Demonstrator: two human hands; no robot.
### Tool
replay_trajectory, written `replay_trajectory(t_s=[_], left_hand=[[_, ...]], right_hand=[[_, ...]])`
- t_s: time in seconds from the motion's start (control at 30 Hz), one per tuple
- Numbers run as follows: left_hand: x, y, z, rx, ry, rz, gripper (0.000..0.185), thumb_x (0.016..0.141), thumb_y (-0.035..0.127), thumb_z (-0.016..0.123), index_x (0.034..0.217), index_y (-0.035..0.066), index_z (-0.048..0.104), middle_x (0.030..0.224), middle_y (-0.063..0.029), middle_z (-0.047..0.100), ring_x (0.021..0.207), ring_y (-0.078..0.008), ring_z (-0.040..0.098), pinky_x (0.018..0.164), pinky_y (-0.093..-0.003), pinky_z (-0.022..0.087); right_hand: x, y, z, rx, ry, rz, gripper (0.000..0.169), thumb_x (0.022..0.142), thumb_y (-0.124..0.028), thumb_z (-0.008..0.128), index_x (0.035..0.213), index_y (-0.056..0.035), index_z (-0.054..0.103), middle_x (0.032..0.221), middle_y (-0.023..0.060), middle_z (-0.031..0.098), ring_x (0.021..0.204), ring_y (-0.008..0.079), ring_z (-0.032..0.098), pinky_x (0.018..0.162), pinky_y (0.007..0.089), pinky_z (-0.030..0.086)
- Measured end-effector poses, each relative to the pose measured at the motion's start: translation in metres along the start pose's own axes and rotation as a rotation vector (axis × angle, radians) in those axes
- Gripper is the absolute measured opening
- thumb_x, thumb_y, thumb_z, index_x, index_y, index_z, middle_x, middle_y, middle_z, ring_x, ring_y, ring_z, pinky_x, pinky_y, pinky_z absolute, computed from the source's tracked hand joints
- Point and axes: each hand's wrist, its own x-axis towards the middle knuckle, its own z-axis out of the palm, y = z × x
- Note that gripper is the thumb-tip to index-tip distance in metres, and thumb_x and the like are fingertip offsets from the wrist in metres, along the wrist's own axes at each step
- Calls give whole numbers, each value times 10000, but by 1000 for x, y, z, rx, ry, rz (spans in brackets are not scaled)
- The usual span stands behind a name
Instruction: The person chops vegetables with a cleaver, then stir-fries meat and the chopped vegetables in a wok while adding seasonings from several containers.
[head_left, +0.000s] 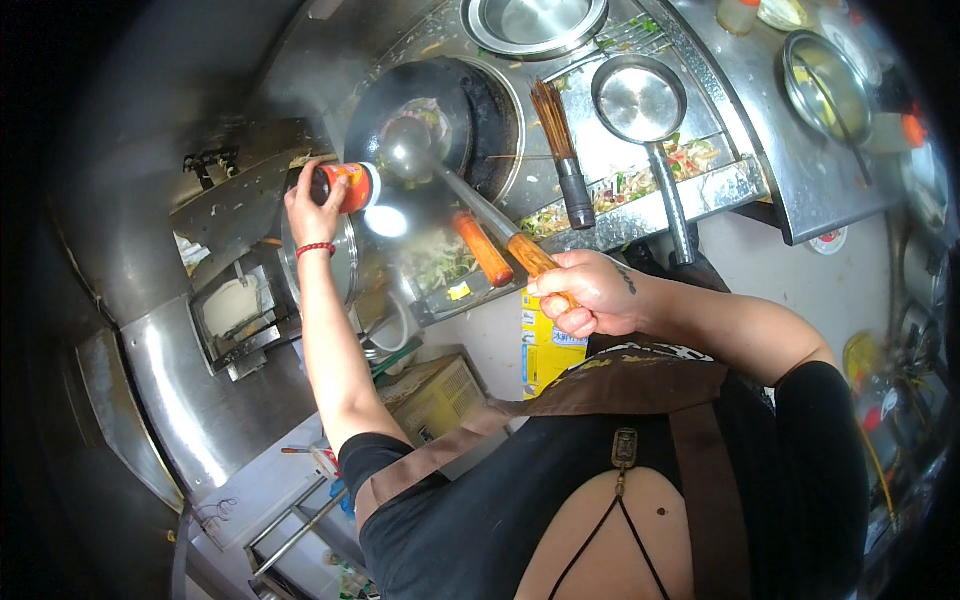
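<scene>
My left hand (315, 202) grips a jar (351, 187) with a red-orange label and a white end. It tilts the jar so that the white end points toward the wok (367, 97). My right hand (589, 292) is closed around the wooden handle of a steel ladle (480, 199). The ladle's bowl hangs over the wok and partly hides the food (427, 112) inside, pale with some green. A wooden wok handle (484, 251) juts toward me, just left of my right hand. Haze softens the area around the wok.
A bamboo wok brush (555, 127) and a small steel saucepan (639, 97) lie right of the wok, by food scraps (690, 161) in the stove's gutter. A wide steel basin (480, 34) stands behind. Farther right, a steel bowl (855, 97) holds yellow liquid and a utensil.
</scene>
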Motion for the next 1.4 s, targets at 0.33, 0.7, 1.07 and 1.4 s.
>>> replay_trajectory(t_s=[0.33,0.7,1.07,1.4], left_hand=[[-18,-10,67,-133,50,-31,483,736,347,742,1141,141,580,918,-189,653,870,-319,644,791,-403,503],[-37,-36,76,-834,187,-358,487,828,254,704,1230,122,464,1106,-118,536,957,-214,559,671,-346,555],[-45,-19,18,-1266,-126,-524,473,887,318,620,1291,163,429,1223,-100,508,1005,-278,587,698,-411,566],[-63,-43,12,-1366,-268,-429,526,905,351,552,1373,193,371,1338,-79,445,1163,-278,516,790,-465,549]], right_hand=[[-8,0,-24,-118,81,-13,95,905,-130,485,923,-86,402,610,-19,406,407,51,331,363,215,227],[-17,-12,-24,-180,122,-31,172,888,-189,531,863,-91,392,591,-17,420,419,51,380,369,202,267],[0,-37,-69,-1664,489,-568,641,808,2,565,1385,-86,299,1137,216,434,1034,366,515,866,388,436],[154,-94,-7,-1854,199,-1187,724,722,7,620,1379,-18,316,1374,255,360,1268,396,374,1067,425,333]])
